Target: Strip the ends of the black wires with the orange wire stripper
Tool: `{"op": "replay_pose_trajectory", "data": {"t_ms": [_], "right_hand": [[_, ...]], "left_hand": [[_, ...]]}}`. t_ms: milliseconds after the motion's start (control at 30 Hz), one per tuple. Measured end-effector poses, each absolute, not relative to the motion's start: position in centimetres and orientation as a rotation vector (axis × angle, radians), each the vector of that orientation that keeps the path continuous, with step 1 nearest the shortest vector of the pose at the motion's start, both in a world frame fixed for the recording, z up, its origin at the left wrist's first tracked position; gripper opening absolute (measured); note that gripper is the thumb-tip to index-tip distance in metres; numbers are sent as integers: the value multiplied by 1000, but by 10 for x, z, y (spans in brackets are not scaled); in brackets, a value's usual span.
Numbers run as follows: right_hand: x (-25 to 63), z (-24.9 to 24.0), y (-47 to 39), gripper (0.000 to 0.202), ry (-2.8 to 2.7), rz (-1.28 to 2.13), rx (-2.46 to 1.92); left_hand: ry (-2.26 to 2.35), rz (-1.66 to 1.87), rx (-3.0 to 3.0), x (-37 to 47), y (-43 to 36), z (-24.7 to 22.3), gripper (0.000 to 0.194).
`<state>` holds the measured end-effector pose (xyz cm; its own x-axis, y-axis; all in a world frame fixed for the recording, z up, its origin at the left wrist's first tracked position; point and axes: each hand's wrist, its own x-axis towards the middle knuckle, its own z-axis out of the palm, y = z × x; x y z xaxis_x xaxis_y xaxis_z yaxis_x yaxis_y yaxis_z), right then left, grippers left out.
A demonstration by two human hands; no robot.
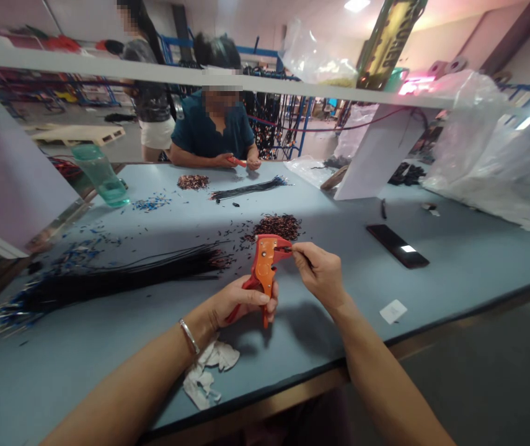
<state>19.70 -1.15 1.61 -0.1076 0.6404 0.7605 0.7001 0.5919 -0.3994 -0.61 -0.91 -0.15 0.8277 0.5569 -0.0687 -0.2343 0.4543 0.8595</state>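
My left hand (248, 298) is wrapped round the handles of an orange and red wire stripper (265, 263), which stands upright over the table. At the tool's jaws, my right hand (318, 269) pinches a short dark wire (285, 249) whose end sits in the red head. Behind the tool lies a pile of small dark and copper-coloured offcuts (278, 227). A long bundle of black wires (125, 280) stretches across the table to the left, with blue and white ends at its far left.
A phone (397, 246) and a small white card (393, 311) lie at right, crumpled tissue (211, 367) by my left wrist. A green bottle (101, 176) stands at back left. Across the table (339, 226), a seated person (211, 133) holds a red tool; another stands behind.
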Motion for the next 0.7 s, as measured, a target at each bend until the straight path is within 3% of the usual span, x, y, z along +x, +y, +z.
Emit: {"op": "replay_pose_trajectory", "data": {"t_ms": [700], "right_hand": [[198,14,-9,15,-1810,-35,-1152]], "left_hand": [[459,500,1055,-1,-11,-1,29]]}}
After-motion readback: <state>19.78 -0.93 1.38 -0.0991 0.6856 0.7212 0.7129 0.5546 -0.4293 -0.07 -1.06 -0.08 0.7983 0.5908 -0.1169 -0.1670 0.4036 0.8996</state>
